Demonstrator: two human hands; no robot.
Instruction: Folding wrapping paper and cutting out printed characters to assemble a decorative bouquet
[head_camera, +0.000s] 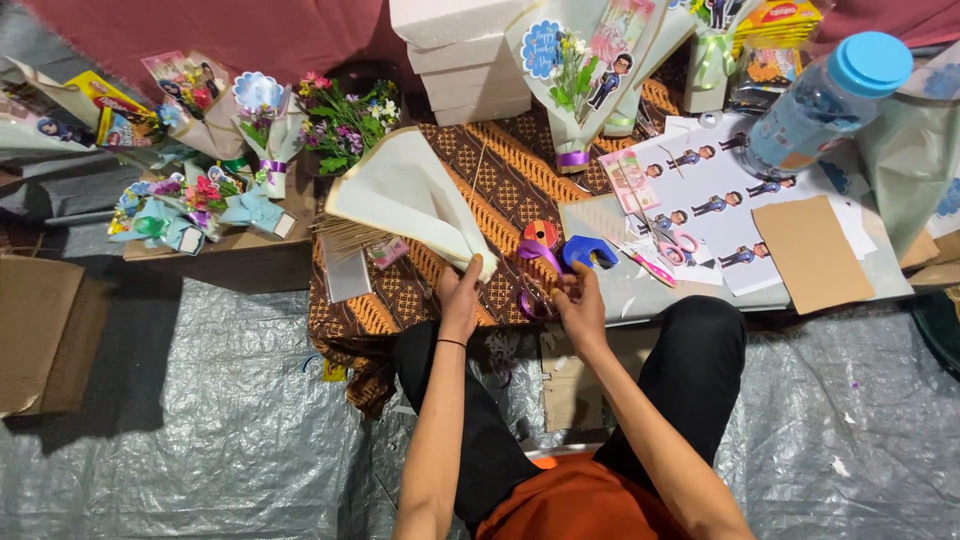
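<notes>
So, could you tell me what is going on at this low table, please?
A person sits on the floor making small gift bouquets. The left hand pinches the narrow end of a cream paper cone wrap lying on the brown patterned cloth. The right hand handles purple ribbon beside a blue tape dispenser. Finished little bouquets stand on the left.

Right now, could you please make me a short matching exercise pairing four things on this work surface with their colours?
Things:
1. bottle cap
2. foam blocks
3. tape dispenser
4. cardboard piece

Colours:
A. white
B. brown
C. light blue
D. dark blue

Pairs: 1-C, 2-A, 3-D, 4-B
</notes>
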